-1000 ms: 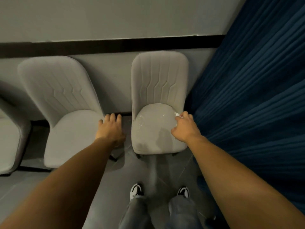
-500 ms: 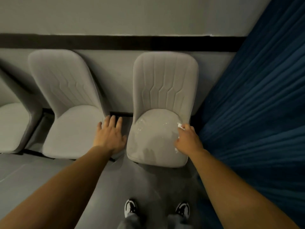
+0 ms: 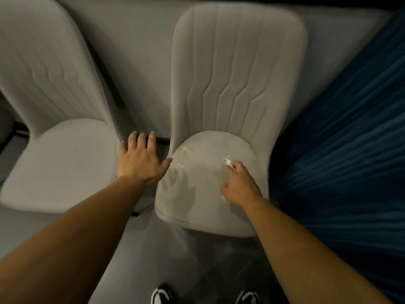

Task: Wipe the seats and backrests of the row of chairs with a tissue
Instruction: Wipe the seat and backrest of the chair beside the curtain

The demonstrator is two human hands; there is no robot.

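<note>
The right hand (image 3: 240, 185) pinches the tissue (image 3: 228, 161) to scrub the seat (image 3: 203, 183) — beside it, the left hand (image 3: 140, 160) splays flat, bracing.

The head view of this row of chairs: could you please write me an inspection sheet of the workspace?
Surface: grey seat of the right chair, with white flecks on it.
Job's things: tissue pinched by the right hand; backrest upright behind.
Clutter: nothing seen beyond the flecks.
Grippers: left hand flat, fingers spread, between the neighbouring chair and this seat.
Cables: nothing seen.
Surroundings: blue curtain on the right, grey wall behind, shoes on the floor.
</note>
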